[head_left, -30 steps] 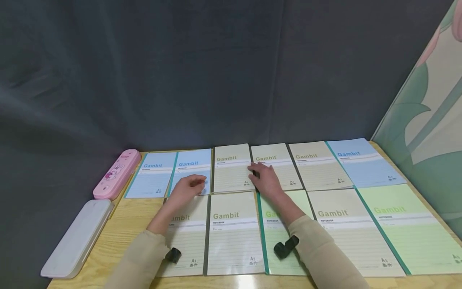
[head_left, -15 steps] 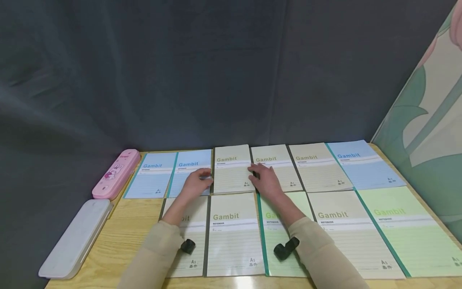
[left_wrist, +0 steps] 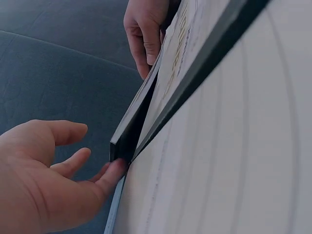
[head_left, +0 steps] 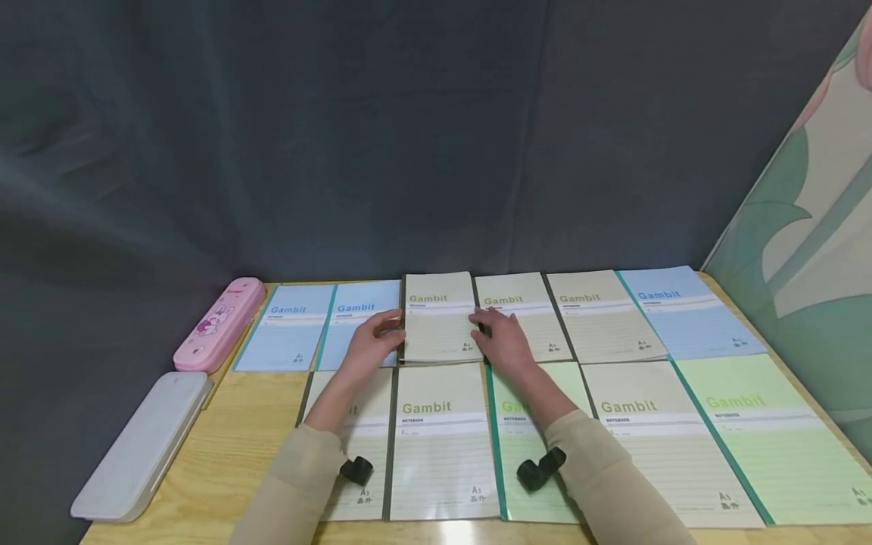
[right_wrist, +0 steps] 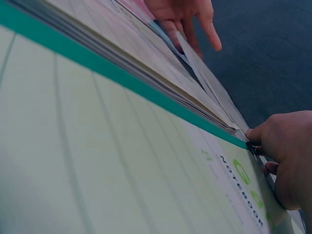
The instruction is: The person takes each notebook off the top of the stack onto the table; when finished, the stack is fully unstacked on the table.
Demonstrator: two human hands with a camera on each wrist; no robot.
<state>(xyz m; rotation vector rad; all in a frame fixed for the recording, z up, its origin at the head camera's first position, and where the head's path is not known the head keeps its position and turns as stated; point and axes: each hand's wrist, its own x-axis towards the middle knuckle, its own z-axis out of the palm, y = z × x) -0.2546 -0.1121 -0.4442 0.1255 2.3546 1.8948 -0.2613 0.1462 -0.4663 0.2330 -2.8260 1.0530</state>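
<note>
A cream Gambit notebook with a dark spine lies in the back row between my hands. My left hand is at its spine side. In the left wrist view, one fingertip touches the slightly raised spine edge, while the thumb and another finger stay apart from it. My right hand has curled fingers at the notebook's opposite edge and appears to pinch it; the exact contact is partly hidden. Behind that hand lies another cream notebook. The left hand hovers over a blue notebook.
Several cream, blue and green notebooks lie side by side in two rows, including a front cream notebook and a green notebook. A pink pencil case and a white case lie along the left edge of the wooden table.
My left hand has moved right and forward to the cream notebook's spine edge, its fingers spreading somewhat. My right hand has stayed at the other edge.
</note>
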